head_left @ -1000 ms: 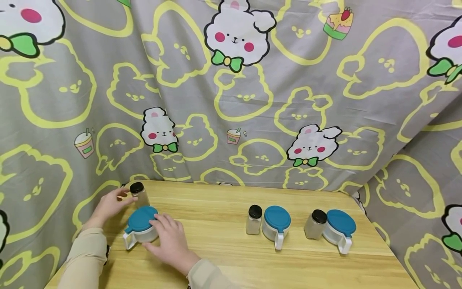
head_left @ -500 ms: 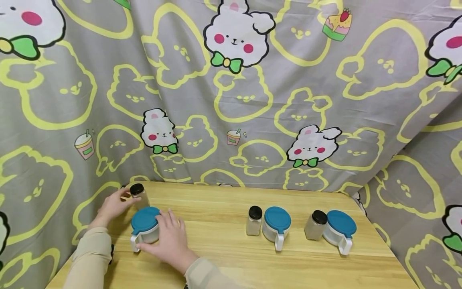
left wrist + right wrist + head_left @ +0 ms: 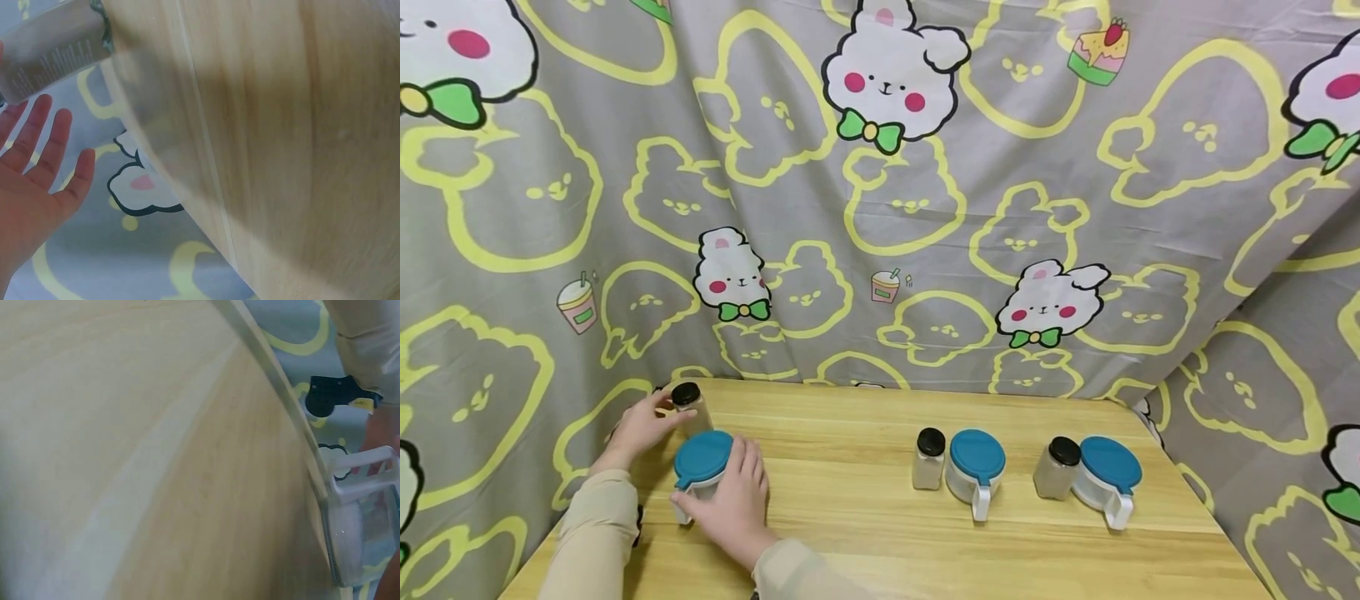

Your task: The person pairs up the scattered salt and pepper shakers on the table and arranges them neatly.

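At the table's left, my left hand holds a clear jar with a black lid between thumb and fingers. The left wrist view shows that jar with the other fingers of the hand spread beside it. Just in front stands a clear seasoning pot with a blue lid and white handle. My right hand grips this pot, fingers at its right side and thumb near the handle. In the right wrist view, the pot appears at the right edge, its handle toward the top.
Right of centre, a black-lidded jar stands beside a blue-lidded pot. Farther right is another such pair, a jar and a pot. A patterned curtain hangs behind the wooden table.
The left pot has shifted slightly right, and its handle has turned to point more toward the front. My right thumb has moved left to the handle. My left hand stays at the jar.
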Action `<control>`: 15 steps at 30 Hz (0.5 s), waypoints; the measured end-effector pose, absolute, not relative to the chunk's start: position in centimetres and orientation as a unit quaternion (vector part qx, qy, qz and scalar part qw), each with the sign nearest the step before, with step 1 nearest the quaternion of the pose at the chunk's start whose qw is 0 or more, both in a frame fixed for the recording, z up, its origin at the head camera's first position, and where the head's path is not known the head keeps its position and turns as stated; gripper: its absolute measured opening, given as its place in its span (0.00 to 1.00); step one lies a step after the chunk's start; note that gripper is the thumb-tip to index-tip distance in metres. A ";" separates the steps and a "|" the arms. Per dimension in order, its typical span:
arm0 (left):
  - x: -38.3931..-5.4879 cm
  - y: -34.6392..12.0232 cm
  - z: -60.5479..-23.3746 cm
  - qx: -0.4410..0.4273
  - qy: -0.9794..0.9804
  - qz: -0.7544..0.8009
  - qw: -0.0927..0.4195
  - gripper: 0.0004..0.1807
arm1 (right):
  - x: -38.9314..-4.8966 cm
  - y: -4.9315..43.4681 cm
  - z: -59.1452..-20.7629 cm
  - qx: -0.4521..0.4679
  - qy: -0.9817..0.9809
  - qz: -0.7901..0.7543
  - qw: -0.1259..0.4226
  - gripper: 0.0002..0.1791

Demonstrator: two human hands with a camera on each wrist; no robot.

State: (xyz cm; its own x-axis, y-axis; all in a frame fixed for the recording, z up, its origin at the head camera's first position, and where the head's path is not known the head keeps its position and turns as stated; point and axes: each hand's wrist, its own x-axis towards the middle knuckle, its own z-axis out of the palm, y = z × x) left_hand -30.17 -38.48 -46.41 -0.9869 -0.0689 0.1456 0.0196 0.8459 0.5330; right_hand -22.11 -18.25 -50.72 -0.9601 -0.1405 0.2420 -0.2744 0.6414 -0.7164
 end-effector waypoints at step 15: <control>-30.7 -38.4 -46.7 0.016 -0.955 -0.279 0.093 0.47 | -22.4 -20.1 -50.3 0.100 -0.916 0.382 0.068 0.60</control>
State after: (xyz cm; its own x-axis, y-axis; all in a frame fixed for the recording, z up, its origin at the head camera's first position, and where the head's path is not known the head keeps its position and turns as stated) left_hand -30.68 -38.41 -46.70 -0.9821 -0.0824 0.1695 0.0219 0.8433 0.5370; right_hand -22.43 -20.09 -50.26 -0.9708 -0.1312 0.2010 -0.2351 0.6885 -0.6861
